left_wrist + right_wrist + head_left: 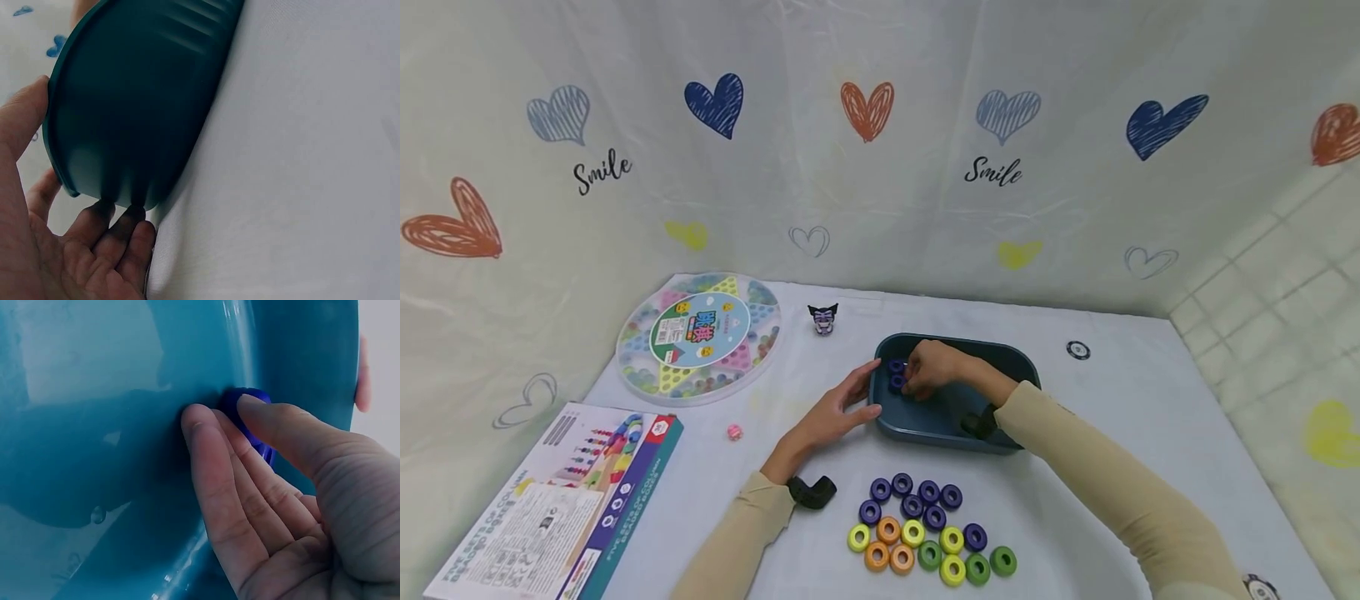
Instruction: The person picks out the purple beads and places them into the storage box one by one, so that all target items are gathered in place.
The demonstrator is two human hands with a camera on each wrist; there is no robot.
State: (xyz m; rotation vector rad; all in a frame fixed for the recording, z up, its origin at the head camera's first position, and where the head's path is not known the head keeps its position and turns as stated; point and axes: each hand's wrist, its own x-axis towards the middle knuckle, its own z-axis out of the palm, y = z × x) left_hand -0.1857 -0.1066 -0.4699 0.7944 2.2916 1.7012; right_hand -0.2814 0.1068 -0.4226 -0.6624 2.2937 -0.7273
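Dark-blue plastic rings (896, 374), 2, lie inside the dark-teal oblong plastic tray (917, 432), just left of the right hand (934, 367), the nearer, which from my remote post I see pinching 1. The left hand (831, 417), unclenched, touches the tray's end; the tray's long axis runs rightward from it.

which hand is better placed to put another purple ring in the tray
Probably the right hand: it is inside the tray, at the purple rings there, while the left hand touches the tray's outer end.
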